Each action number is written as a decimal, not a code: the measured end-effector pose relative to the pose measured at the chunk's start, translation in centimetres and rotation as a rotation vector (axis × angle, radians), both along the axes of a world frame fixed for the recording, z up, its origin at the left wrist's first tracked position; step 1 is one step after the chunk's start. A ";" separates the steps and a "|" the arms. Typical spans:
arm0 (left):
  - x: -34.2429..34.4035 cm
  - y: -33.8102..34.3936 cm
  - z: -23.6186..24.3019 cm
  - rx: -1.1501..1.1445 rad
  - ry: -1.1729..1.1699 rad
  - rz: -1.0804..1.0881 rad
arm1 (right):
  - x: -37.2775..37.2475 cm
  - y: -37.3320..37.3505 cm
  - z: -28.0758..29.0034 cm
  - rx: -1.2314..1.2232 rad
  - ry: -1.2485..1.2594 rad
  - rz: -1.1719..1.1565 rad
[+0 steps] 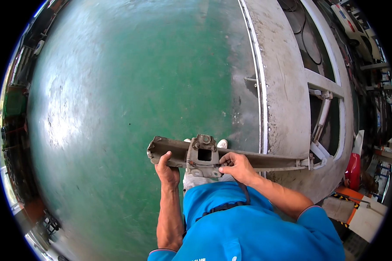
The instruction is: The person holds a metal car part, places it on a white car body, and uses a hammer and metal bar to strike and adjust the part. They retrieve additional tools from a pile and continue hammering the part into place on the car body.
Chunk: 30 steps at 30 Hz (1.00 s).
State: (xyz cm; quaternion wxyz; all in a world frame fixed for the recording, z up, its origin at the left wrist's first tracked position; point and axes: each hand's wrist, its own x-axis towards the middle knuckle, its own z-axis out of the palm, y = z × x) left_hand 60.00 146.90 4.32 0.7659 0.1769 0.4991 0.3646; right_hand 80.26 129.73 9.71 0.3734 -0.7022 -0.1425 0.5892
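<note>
A long, dirty grey-brown metal beam (265,161) lies crosswise in front of my waist, its ragged left end toward the green floor. On its middle sits a metal bracket (205,155) with a rectangular opening, a bolt head on top and a holed flange facing me. My left hand (167,170) is wrapped round the beam left of the bracket, thumb on the upper side. My right hand (238,167) is closed at the bracket's right edge, its fingertips pinched against the metal; the fingers' undersides are hidden.
To the right stands a large pale lift platform (287,74) with a white frame and a strut (323,114) inside it; the beam's right end reaches over it. A red part (354,167) and an orange-and-white unit (350,204) stand at the far right. Green floor (161,74) stretches ahead.
</note>
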 end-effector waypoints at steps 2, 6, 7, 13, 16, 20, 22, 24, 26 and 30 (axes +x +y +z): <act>0.2 0.0 0.2 0.029 0.014 -0.008 | 0.1 -0.2 0.0 0.012 0.017 0.022; 0.3 0.0 0.1 0.042 0.010 -0.005 | 1.4 -0.3 -0.5 0.016 0.175 0.125; 0.2 0.0 -0.1 0.031 0.015 -0.006 | 2.0 0.0 -0.4 0.020 0.214 0.157; 0.0 0.1 -0.4 0.007 0.024 -0.027 | 4.4 1.7 -0.5 0.072 0.125 0.491; -0.2 0.1 -0.6 -0.014 0.034 -0.033 | 4.7 1.6 -0.7 0.094 0.138 0.508; -0.2 0.2 -0.8 -0.021 0.057 -0.023 | 4.4 1.4 -0.8 0.136 0.135 0.486; 0.1 0.3 -0.6 -0.029 0.049 -0.008 | 4.2 1.0 -1.2 0.193 0.105 0.462; 0.4 0.4 -0.5 -0.048 0.032 0.020 | 3.8 0.6 -1.6 0.273 0.064 0.435; 0.3 0.5 -0.6 -0.069 0.033 0.023 | 3.7 0.3 -1.6 0.313 0.035 0.387; 0.3 0.6 -0.6 -0.050 0.062 0.015 | 2.3 -1.4 -1.4 0.411 -0.055 0.200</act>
